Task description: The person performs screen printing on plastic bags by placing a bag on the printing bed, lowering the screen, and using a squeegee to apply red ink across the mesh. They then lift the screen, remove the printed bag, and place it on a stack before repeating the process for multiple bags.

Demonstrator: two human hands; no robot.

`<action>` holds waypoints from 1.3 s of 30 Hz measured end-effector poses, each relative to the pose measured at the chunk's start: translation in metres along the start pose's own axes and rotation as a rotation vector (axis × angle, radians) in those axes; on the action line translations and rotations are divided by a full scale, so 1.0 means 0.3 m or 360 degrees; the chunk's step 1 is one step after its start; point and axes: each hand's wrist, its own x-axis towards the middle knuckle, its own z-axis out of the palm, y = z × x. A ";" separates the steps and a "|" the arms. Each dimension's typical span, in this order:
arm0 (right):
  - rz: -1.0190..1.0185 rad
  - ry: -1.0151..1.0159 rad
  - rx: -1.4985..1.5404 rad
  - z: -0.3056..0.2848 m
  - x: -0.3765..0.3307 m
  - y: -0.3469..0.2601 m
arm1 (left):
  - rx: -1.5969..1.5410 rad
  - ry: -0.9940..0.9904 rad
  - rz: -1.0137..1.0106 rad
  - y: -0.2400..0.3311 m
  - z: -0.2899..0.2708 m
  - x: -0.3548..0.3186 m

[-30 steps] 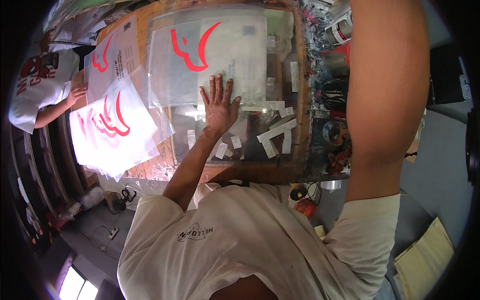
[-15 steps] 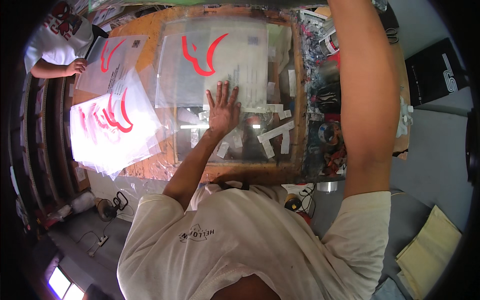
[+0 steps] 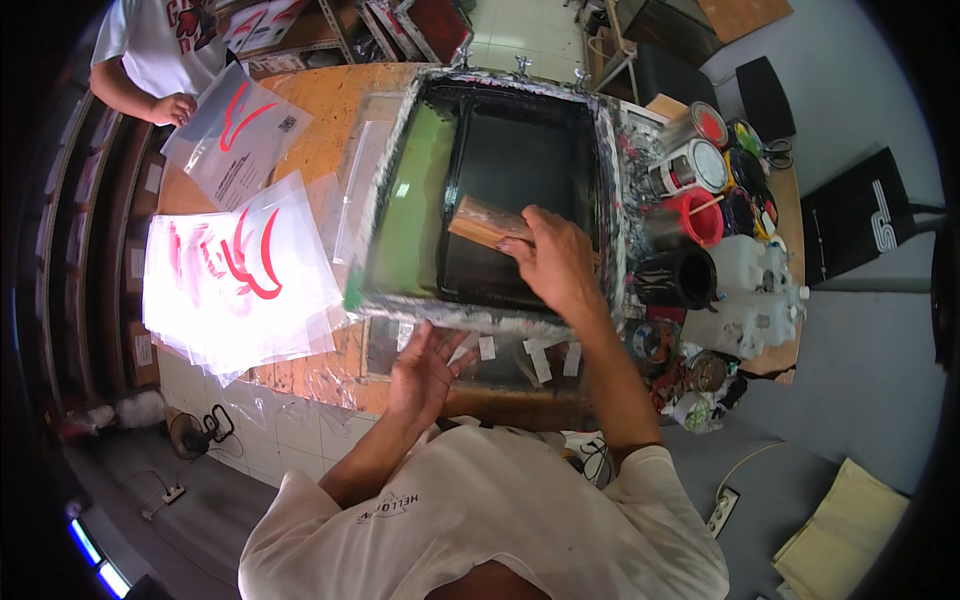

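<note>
A screen-printing frame with a dark mesh lies flat on the wooden table. My right hand grips a wooden-handled squeegee that rests on the mesh near the frame's near edge. My left hand hovers with fingers spread just below the frame's near rail, over taped marks on the table. A stack of clear plastic bags printed with a red mark lies to the left of the frame.
Paint cans and ink pots crowd the table right of the frame, with a black cup and white jugs. Another person at the far left holds a printed bag. A power strip lies on the floor.
The frame has come down over the clear bag that my left hand was pressing. My right hand now holds the squeegee on the mesh, and my left hand has drawn back to the near edge.
</note>
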 end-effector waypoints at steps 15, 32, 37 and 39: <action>-0.0295 -0.0106 -0.0517 0.331 0.638 0.363 | 0.0109 0.0467 -0.0100 -0.108 -0.201 0.128; 0.0137 -0.0663 0.0005 0.209 -0.293 -0.034 | 0.0295 0.0382 0.0007 -0.146 -0.248 0.189; -0.0137 -0.0110 -0.0280 0.376 -0.398 0.017 | 0.0287 0.0493 -0.0005 -0.159 -0.269 0.223; -0.0108 -0.0073 -0.0359 0.412 -0.397 0.026 | 0.0312 0.0499 0.0011 -0.163 -0.271 0.221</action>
